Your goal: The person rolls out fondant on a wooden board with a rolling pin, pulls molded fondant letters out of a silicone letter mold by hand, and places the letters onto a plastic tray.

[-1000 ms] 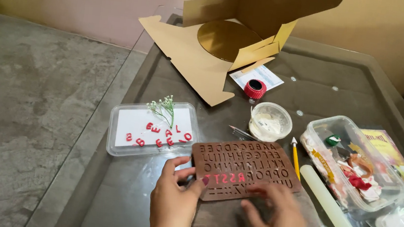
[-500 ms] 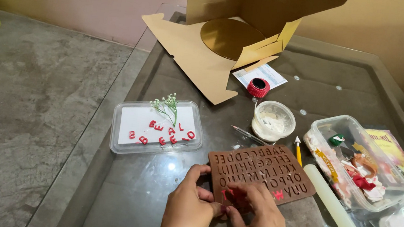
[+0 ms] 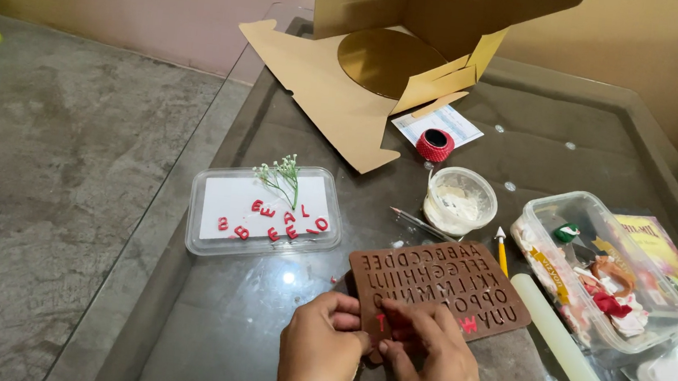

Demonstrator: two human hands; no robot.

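Note:
A brown letter mould (image 3: 451,286) lies on the glass table (image 3: 256,341) in front of me. My left hand (image 3: 320,356) grips its near left corner. My right hand (image 3: 434,368) presses its fingertips on the mould's lower row, where red paste fills some letter cavities. A red-filled letter (image 3: 468,323) shows just right of my fingers. To the left sits a clear shallow tray (image 3: 265,210) holding several red letters and a small sprig of white flowers (image 3: 280,174).
A pale rolling pin (image 3: 573,362) lies right of the mould, beside a clear box of craft bits (image 3: 598,277). A small white tub (image 3: 459,201), a red-capped pot (image 3: 435,144), a thin tool (image 3: 424,223) and an opened cardboard box (image 3: 386,61) are farther back.
Both hands slid from the mould's near edge onto its lower left part. The mould shifted slightly, and my right fingers now cover red-filled letters that showed before.

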